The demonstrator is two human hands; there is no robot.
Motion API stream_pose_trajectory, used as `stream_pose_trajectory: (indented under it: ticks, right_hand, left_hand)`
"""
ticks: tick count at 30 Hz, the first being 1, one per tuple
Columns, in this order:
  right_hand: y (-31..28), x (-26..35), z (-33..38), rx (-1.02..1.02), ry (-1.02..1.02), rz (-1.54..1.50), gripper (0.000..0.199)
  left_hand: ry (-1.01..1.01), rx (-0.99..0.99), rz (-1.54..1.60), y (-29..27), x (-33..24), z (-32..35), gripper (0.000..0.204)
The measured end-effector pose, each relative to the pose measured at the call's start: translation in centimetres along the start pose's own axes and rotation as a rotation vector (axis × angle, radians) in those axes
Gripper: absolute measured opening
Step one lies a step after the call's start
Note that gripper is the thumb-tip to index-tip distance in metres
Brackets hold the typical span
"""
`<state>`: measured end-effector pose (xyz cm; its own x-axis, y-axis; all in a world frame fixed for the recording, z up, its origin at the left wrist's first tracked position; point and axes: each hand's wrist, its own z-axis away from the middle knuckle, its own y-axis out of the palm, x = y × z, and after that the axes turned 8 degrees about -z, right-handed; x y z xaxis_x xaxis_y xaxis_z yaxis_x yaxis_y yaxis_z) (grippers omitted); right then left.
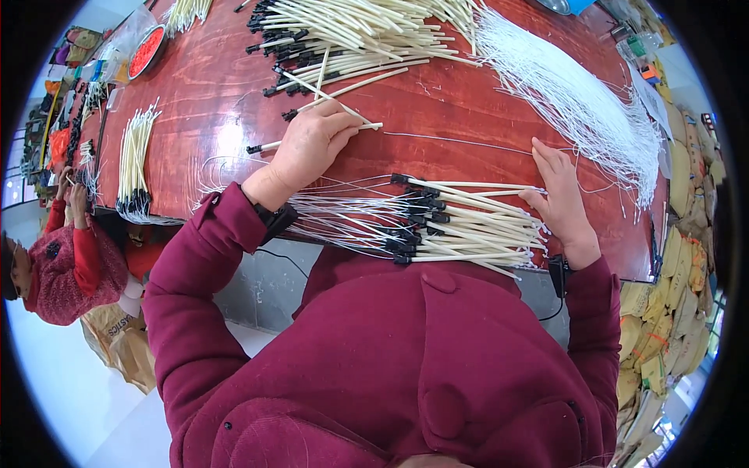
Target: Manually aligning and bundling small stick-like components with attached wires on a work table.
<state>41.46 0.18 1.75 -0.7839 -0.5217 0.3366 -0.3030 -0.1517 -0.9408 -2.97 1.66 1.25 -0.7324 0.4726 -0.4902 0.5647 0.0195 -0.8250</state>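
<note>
The left hand [312, 144] rests on the red-brown wooden worktop [211, 93], its grip pinched around a single cream-coloured tube with a black end cap [275, 144]; the tube runs under the fingers, its black end sticking out to the left of the hand and its pale end showing just past the fingertips to the right. Directly beyond this grip lies a large loose heap of the same black-capped cream tubes [351, 35], a few of them straying down almost to the knuckles.

The right hand [558, 199] lies well apart from the left, fingers stretched out and released, palm down; whether its fingertips press anything cannot be told. A thin white wire [460, 143] runs across the worktop between the two hands toward the right fingertips. Just beyond and to the right of that hand spreads a thick sheaf of fine white wires [577, 101].

Between the two hands and nearer the body lies a bundle of tubes with wires threaded through them [460, 226], at the worktop's near edge, touching the right hand's thumb side.

Far to the left of the left grip sit a small bundle of tubes [134, 160] and a tray of red parts [146, 51]. Another person in a red patterned top [74, 265] works at that end.
</note>
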Motion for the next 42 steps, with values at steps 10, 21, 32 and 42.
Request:
stream_pose_trajectory:
  ticks: [10, 21, 32, 42]
  right_hand:
    - [0.0, 0.4, -0.1, 0.014, 0.03, 0.001, 0.08]
    - [-0.1, 0.9, -0.2, 0.03, 0.045, 0.028, 0.083]
    - [-0.2, 1.1, -0.3, 0.045, 0.064, 0.038, 0.082]
    - [-0.1, 0.8, -0.2, 0.033, 0.033, 0.058, 0.082]
  left_hand:
    - [0.104, -0.004, -0.18, 0.6, 0.1, 0.3, 0.01]
    - [0.116, -0.019, -0.217, 0.8, 0.6, 0.2, 0.01]
    - [0.143, -0.01, -0.251, 1.0, 0.7, 0.1, 0.01]
    - [0.163, 0.01, -0.285, 1.1, 0.1, -0.2, 0.009]
